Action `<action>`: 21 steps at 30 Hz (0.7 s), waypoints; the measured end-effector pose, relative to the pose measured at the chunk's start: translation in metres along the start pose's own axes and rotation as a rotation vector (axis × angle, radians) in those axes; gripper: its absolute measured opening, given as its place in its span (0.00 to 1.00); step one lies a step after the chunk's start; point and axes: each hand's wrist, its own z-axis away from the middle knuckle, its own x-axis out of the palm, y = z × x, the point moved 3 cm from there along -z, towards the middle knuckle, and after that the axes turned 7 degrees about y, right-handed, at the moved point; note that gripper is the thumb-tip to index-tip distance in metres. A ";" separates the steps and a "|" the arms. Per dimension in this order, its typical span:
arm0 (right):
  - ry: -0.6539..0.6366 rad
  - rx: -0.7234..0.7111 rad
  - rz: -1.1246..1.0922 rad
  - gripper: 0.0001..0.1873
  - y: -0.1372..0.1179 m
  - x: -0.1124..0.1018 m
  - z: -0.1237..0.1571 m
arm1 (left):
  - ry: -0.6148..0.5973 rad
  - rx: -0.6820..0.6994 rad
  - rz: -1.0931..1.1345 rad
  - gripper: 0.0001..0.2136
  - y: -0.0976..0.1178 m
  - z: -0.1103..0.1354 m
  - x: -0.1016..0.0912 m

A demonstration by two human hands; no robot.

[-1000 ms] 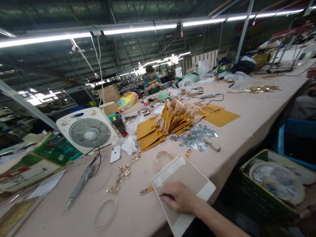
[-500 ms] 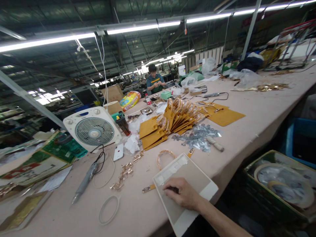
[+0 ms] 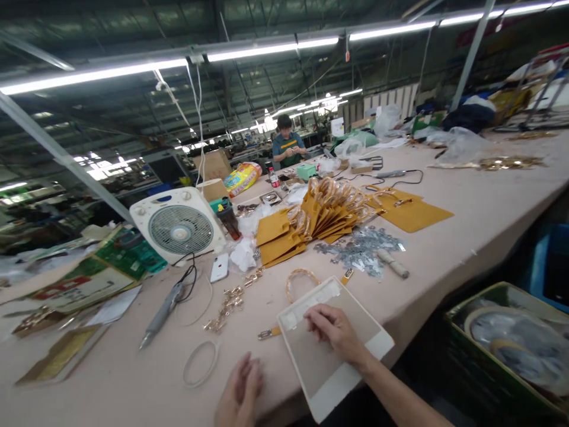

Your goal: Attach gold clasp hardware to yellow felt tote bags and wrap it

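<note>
My right hand point(image 3: 331, 333) lies over a flat beige panel point(image 3: 351, 379) with a white border, near the white strips along its far edge. Its fingers are curled together; whatever they might hold is hidden. From under the panel's far side show a clear-wrapped, orange-tinted loop handle point(image 3: 291, 279) and two mustard tabs with metal buckles, one a left tab point(image 3: 268, 334) and one a far tab point(image 3: 347, 275). My left hand point(image 3: 242, 385) is at the table's near edge, left of the panel, empty, its fingers loosely extended. A white tape ring point(image 3: 200, 382) lies left of it.
Mustard bag pieces point(image 3: 320, 216) are heaped mid-table, beside loose metal plates point(image 3: 362, 246) and a rolled bundle point(image 3: 393, 264). Gold-coloured fittings point(image 3: 224, 308), a phone point(image 3: 219, 268), a corded electric screwdriver point(image 3: 162, 317) and a fan point(image 3: 180, 228) stand left. A co-worker point(image 3: 288, 145) sits beyond.
My left hand has come into view from below. My right hand has shifted slightly right and away from the strips on the panel. The whole view has swung a little left.
</note>
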 end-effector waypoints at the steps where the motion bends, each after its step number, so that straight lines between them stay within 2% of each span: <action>1: 0.026 0.006 -0.046 0.22 0.002 -0.002 -0.001 | -0.097 -0.063 0.070 0.36 0.001 0.000 0.024; 4: 0.106 0.027 -0.153 0.26 0.009 -0.007 -0.003 | -0.347 -0.107 0.213 0.36 0.018 0.003 0.081; 5: 0.120 0.032 -0.161 0.26 0.011 -0.007 -0.004 | -0.390 -0.084 0.240 0.35 0.025 0.004 0.093; 7: 0.119 0.033 -0.130 0.25 0.010 -0.005 -0.004 | -0.398 -0.005 0.241 0.32 0.035 0.002 0.109; 10: 0.054 0.007 -0.017 0.22 0.005 0.000 -0.002 | -0.319 0.090 0.150 0.27 0.039 -0.005 0.117; 14: -0.027 -0.043 0.131 0.21 -0.002 0.007 0.003 | -0.237 0.219 -0.036 0.25 0.036 -0.011 0.118; 18: -0.049 -0.060 0.178 0.21 -0.004 0.010 0.004 | -0.092 0.344 -0.254 0.22 0.036 -0.009 0.116; 21: -0.024 -0.080 0.216 0.17 -0.005 0.012 0.003 | -0.046 0.379 -0.298 0.21 0.034 -0.007 0.115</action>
